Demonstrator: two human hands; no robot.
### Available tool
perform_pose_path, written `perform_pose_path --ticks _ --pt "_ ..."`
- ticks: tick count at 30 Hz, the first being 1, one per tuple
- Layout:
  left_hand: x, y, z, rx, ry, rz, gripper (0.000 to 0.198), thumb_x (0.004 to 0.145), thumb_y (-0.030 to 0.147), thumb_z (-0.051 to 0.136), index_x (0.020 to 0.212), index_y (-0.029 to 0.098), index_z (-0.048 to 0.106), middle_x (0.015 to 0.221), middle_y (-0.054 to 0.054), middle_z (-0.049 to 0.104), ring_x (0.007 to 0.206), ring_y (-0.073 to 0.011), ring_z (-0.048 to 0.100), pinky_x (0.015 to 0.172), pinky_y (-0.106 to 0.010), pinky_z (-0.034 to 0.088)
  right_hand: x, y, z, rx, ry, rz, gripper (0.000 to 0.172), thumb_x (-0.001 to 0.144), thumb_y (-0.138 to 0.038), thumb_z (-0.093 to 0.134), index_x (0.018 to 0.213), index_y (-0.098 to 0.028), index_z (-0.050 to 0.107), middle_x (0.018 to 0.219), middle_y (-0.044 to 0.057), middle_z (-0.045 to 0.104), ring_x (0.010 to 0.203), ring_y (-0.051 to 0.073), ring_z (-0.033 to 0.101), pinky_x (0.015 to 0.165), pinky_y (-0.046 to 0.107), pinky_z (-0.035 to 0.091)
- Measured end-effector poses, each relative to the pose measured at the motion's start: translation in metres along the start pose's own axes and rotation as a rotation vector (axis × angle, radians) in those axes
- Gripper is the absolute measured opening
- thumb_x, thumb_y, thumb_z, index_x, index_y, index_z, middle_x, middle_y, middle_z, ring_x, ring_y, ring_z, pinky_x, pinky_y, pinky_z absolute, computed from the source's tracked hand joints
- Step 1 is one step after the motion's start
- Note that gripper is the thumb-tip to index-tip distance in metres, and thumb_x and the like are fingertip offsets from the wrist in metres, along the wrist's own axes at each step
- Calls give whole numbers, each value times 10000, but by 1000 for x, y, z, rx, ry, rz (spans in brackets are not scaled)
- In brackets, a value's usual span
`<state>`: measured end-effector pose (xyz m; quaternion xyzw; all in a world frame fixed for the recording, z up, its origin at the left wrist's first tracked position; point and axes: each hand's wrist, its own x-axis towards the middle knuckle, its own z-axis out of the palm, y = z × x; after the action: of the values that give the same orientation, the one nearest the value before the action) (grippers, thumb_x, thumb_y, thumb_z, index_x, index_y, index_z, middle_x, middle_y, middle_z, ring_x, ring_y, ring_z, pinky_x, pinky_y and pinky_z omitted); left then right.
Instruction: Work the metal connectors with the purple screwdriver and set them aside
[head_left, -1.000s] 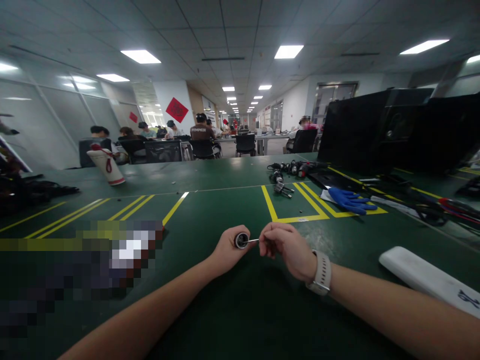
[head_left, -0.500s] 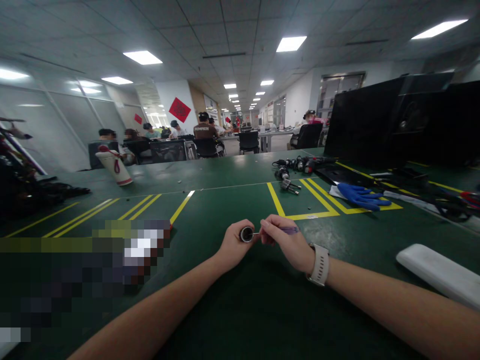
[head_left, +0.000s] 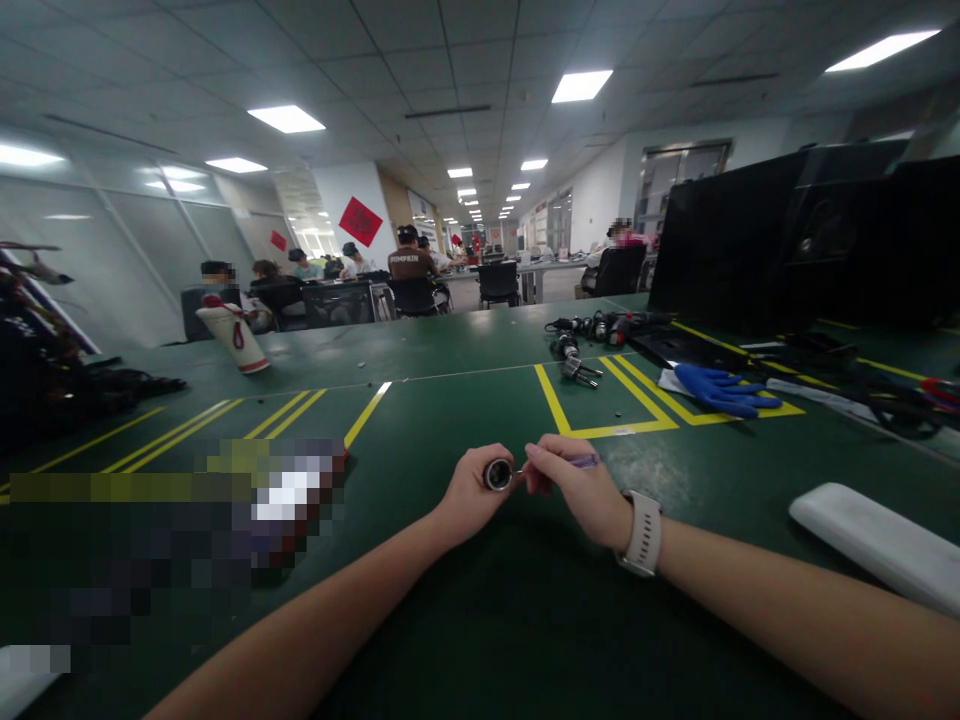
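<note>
My left hand is closed around a short dark cylinder with a shiny metal rim, its open end facing me. Between the fingers of my right hand is a slim screwdriver with a purple see-through handle; the wrist wears a pale watch. Its thin metal shaft points left at the cylinder's side. The tip is too small to make out, so I cannot tell whether it touches. Both hands are close together above the green table.
Beyond my hands lies a jointed metal mechanism with prongs. A blue glove is to its right, near a large black monitor. A white bar-shaped object lies at right, a cream container at far left. People sit in the background.
The screwdriver's shaft has drawn back right from across the cylinder's mouth to beside its rim. The cylinder has shifted slightly right and down; both hands keep their holds.
</note>
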<state>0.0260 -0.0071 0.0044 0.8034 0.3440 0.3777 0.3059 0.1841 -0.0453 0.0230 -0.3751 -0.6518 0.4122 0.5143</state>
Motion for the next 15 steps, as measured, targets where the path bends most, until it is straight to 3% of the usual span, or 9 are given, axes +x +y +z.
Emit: perform_pose_path --ticks 6,15 --pt "0 -1 0 0 -6 2 122 712 203 598 630 156 520 620 29 525 569 -105 485 547 -227 400 0 11 2 116 52 42 324 852 -368 444 613 -172 541 545 -9 550 522 123 518 501 248 401" --pt "2 -4 1 28 0 8 161 728 228 591 601 164 516 588 32 520 566 -111 476 566 -240 391 -6 0 2 -5 66 -43 326 815 -305 541 514 -180 547 539 -25 506 562 125 472 571 263 351"
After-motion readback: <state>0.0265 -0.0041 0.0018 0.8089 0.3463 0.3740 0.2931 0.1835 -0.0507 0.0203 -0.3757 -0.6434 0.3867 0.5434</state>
